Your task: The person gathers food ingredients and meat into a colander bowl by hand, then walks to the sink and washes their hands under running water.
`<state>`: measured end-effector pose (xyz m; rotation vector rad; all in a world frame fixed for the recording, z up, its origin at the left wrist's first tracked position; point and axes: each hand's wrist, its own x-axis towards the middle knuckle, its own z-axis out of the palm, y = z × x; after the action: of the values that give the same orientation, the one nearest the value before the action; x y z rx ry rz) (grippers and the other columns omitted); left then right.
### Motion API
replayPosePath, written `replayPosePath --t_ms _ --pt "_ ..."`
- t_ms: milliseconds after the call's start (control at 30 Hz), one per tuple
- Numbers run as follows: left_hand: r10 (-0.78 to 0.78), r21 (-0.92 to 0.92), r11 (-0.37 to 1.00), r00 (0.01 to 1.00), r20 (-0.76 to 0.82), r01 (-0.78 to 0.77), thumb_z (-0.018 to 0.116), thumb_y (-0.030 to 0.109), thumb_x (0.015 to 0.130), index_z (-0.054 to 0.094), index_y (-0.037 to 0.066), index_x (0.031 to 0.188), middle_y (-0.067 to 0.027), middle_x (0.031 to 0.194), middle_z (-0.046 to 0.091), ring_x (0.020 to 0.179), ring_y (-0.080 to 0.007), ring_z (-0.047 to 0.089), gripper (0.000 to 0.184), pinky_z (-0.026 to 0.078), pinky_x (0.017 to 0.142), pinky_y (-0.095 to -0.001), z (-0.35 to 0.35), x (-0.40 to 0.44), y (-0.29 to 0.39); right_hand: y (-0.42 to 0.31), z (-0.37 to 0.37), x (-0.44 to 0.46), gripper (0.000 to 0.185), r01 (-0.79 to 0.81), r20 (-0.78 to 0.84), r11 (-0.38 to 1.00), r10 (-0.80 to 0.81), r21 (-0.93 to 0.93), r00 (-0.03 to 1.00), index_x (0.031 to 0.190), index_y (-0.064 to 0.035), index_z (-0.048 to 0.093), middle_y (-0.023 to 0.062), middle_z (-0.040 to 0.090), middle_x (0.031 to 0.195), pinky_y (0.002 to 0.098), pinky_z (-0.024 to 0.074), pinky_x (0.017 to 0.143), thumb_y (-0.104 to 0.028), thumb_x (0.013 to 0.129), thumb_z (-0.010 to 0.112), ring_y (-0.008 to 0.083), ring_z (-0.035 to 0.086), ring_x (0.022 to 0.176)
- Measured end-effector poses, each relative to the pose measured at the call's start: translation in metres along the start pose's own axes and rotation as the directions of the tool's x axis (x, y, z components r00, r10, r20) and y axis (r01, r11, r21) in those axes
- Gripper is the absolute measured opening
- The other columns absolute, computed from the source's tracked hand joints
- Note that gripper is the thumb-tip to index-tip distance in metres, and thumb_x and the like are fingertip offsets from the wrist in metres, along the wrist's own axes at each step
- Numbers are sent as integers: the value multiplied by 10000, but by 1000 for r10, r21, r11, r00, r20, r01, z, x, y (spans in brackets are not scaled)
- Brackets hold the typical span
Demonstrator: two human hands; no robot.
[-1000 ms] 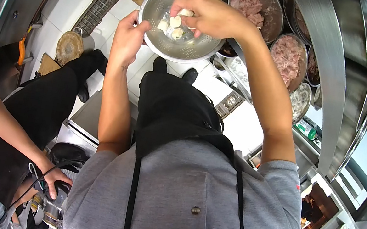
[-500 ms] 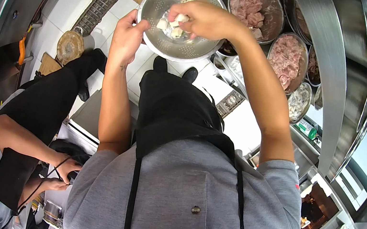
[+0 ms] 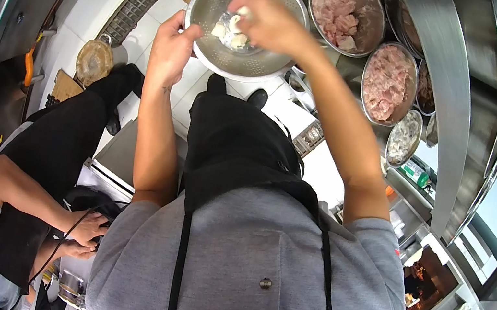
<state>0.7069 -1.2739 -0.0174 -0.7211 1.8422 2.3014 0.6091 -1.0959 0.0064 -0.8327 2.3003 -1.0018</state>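
A perforated metal colander [image 3: 247, 66] is held up in front of me. My left hand [image 3: 174, 44] is closed on its left rim, thumb over the edge. Several pale, whitish food pieces [image 3: 239, 40] lie in the bottom; their kind is unclear. Inside the bowl, above these pieces, is my right hand [image 3: 270, 24], smeared by motion. Whitish pieces show right by its fingers, but I cannot tell whether it grips one.
Bowls of raw meat [image 3: 334, 5] and minced meat [image 3: 387, 80] stand at the right, beside a bowl of pale food [image 3: 404, 138]. A metal shelf edge [image 3: 453, 91] curves past them. A co-worker's hands [image 3: 87, 233] are at lower left. A round board [image 3: 95, 62] is near the floor.
My right hand has shifted slightly within the colander and is now blurred. The pale pieces under it lie a little differently. My left hand keeps its hold on the rim.
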Motion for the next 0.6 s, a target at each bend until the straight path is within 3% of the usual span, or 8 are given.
replayPosePath --t_ms 33,67,167,233,333,467,600 --pt "7 9 1000 1000 -6 -7 529 29 826 599 -29 948 -72 777 602 622 -133 582 152 490 546 -285 1 0 1 -3 11 4 266 149 -32 963 -160 -223 987 1050 -19 632 215 653 968 403 539 666 -65 788 617 312 683 778" --pt "6 11 1000 1000 -4 -6 529 29 826 599 -29 948 -72 777 602 622 -133 582 152 490 546 -285 2 -1 1 -5 20 6 266 147 -34 964 -158 -222 987 1050 -19 632 215 653 968 403 539 666 -65 788 617 312 683 778" --pt "-1 -17 1000 1000 -6 1 529 28 824 597 -28 941 -73 771 599 619 -135 581 146 489 543 -283 0 -1 2 -30 33 2 324 -85 44 889 117 -451 992 1081 -49 648 232 649 994 428 543 782 -18 759 623 369 657 951" --pt "-34 38 999 999 36 32 509 16 845 585 -11 988 -70 864 623 720 -122 599 164 530 631 -283 -1 0 2 -35 31 0 323 -69 75 903 111 -424 991 1069 -57 653 218 654 997 431 540 781 -13 751 620 364 656 953" --pt "-23 -43 999 1000 1 23 528 24 820 595 -31 950 -76 771 593 610 -139 580 156 492 541 -283 4 -4 5 -27 25 -4 333 11 188 918 70 -395 980 1051 -76 661 194 662 998 442 528 785 2 731 611 359 647 961" --pt "-13 -45 999 1000 -8 13 529 22 816 596 -34 956 -76 774 588 611 -141 574 166 489 545 -284 1 -2 0 -17 10 -19 351 129 374 956 -22 -264 927 1024 -86 657 171 667 981 453 496 805 27 701 582 355 626 976" --pt "-13 -41 999 1000 -20 12 538 29 809 598 -35 960 -74 774 585 620 -142 566 175 473 556 -285 2 -1 0 -14 -4 -33 340 134 411 974 -48 -184 910 996 -82 652 179 656 937 438 482 789 43 694 560 361 621 948"
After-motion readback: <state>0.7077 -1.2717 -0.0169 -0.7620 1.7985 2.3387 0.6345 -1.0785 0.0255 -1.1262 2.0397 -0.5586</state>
